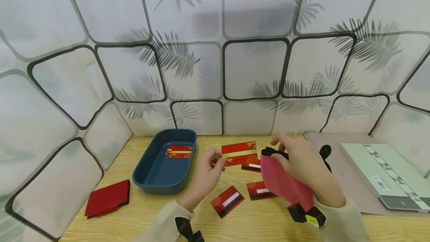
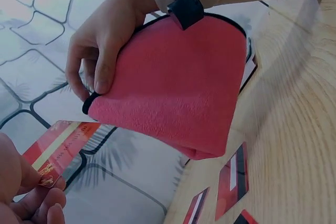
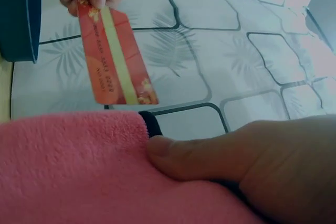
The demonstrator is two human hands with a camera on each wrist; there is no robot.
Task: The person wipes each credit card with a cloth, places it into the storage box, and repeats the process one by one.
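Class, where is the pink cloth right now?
In the head view, the pink cloth is right of centre, gripped by the right hand, partly hiding a red card.

A red rectangular card with a pale yellow stripe and gold corner patterns (image 1: 239, 153) is being pinched at its left end by the left hand (image 1: 209, 168), tilting slightly upward toward the right. To its right, a soft pink cloth with black edging (image 1: 283, 178) is drooping from the right hand (image 1: 302, 161), its black trim lying under the thumb.
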